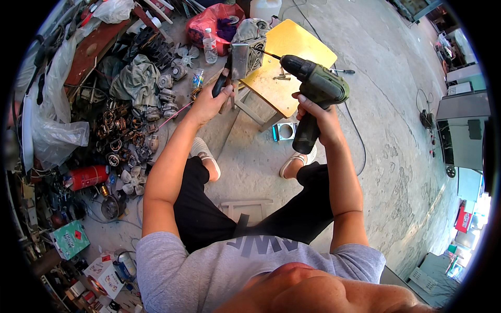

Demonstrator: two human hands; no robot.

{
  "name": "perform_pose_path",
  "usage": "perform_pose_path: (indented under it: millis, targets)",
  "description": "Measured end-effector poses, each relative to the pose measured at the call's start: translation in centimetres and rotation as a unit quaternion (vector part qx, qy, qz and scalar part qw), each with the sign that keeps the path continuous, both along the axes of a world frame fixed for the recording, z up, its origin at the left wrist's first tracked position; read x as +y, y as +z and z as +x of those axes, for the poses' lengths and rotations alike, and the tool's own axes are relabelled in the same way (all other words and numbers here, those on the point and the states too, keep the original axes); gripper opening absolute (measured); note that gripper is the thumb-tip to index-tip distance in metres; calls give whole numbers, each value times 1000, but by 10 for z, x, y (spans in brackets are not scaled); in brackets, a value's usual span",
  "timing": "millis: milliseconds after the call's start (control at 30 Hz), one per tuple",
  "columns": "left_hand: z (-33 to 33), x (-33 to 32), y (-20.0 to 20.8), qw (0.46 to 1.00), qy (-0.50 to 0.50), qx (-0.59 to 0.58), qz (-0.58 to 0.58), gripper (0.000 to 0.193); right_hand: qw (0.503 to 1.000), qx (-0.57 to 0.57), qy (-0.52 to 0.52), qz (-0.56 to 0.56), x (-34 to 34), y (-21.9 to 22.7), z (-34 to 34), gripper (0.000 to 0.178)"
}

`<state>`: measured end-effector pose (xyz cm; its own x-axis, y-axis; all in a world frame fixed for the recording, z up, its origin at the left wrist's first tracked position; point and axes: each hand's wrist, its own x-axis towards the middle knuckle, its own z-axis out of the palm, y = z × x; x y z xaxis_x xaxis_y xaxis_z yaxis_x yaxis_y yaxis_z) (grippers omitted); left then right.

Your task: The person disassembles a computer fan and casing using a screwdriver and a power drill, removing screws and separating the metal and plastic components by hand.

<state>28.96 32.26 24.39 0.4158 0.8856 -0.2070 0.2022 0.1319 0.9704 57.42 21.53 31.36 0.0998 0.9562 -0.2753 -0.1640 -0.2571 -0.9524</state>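
Observation:
My right hand (319, 116) is closed round the grip of a dark green cordless drill (318, 81), which is held over the yellow top of a small stool (308, 44). The drill's long thin bit (269, 53) points left, its tip near a grey metal box-shaped piece (240, 61). My left hand (209, 104) is closed round a black-handled tool (220, 83) that looks like pliers. Its upper end reaches the metal piece; whether it clamps it I cannot tell. Several screws (282, 76) lie on the stool top, and a coil of grey cord (255, 56) hangs beside the metal piece.
Motor parts and copper windings (122, 122) are heaped at left, near a red cylinder (87, 178). Behind stand a plastic bottle (210, 47) and a red bag (209, 23). A blue-and-white box (285, 131) lies between my feet; a black cable (357, 135) crosses the concrete floor at right.

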Motion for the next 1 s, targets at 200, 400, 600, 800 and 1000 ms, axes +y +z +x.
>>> perform_pose_path:
  millis: [200,400,600,800,1000]
  targets:
    - [-1,0,-2,995,25,25,88,28,994,104,16,-43,0,3,4,30]
    - [-1,1,7,993,-3,63,96,37,997,64,5,-32,-2,3,3,24]
    - [-2,0,11,994,2,78,81,36,995,90,15,-44,0,-2,5,24]
    - [-2,1,9,991,-5,108,76,27,996,74,15,-38,0,-1,9,24]
    - [0,2,-6,995,10,58,85,27,997,67,23,-37,1,-2,14,26]
